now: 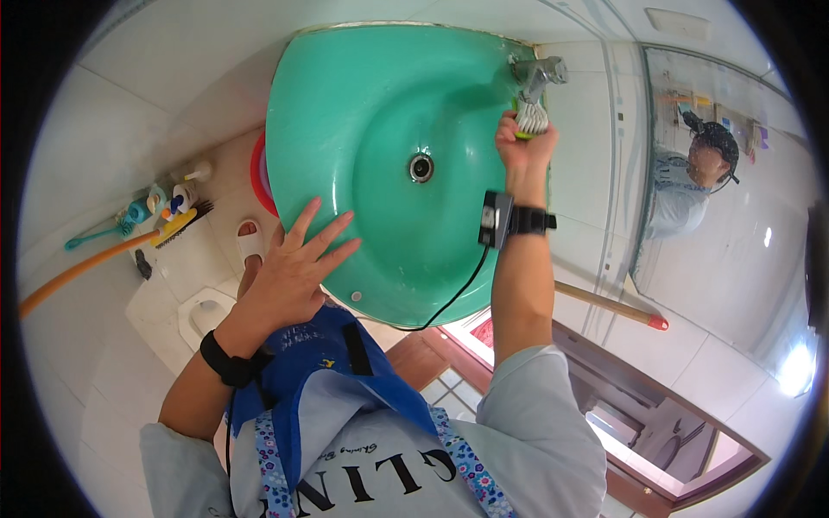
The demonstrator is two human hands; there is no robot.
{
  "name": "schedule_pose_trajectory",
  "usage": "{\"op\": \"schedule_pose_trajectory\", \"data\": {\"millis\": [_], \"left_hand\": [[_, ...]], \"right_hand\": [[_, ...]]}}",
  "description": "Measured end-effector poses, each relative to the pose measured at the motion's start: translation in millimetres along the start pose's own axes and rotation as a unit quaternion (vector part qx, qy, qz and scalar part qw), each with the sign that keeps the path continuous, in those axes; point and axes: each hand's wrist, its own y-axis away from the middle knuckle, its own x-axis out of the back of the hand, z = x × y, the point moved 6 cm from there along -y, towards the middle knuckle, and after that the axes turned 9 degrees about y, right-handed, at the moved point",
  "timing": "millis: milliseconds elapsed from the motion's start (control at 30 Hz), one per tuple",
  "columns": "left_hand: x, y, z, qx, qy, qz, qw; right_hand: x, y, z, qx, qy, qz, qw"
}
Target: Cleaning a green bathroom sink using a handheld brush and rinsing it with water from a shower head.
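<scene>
A green washbasin [388,259] with a metal drain [421,168] lies before me. My right hand [528,146] grips a green-backed scrub brush with pale bristles [532,119], at the basin's right rim. The bristles are against or just beside the spout of the metal faucet [541,76]; actual contact is hard to tell. My left hand [295,272] rests with spread fingers on the basin's near left rim and holds nothing. A wired device is strapped on my right wrist.
A mirror [719,188] hangs on the right wall. A wooden stick [609,305] leans below it. At left are an orange-handled broom [97,269], several bottles [184,194], a squat toilet [204,314] and a red basin [261,178]. A black cable crosses the washbasin's near rim.
</scene>
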Motion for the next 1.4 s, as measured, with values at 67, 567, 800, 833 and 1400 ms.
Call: {"op": "schedule_pose_trajectory", "data": {"millis": [67,567,800,833,1400], "left_hand": [[-0.1,-1.1,0.7,-0.003,0.003,-0.003,1.0],[-1.5,-0.6,-2.3,-0.002,-0.001,-0.013,1.0],[-1.0,2.1,-2.7,0.012,-0.022,-0.027,0.999],[-0.1,1.6,-1.9,0.008,-0.025,-0.03,0.999],[6.3,-40.6,16.3,0.056,0.31,0.124,0.941]], "right_hand": [[5.6,-5.2,-6.4,0.011,-0.002,0.042,0.999],[6.1,6.0,2.7,-0.015,0.04,0.014,0.999],[-10.2,36.1,15.0,0.019,0.1,0.044,0.994],[-8.6,33.2,11.7,0.014,0.083,0.028,0.996],[-21.4,188.7,100.8,-0.089,-0.197,-0.088,0.972]]}}
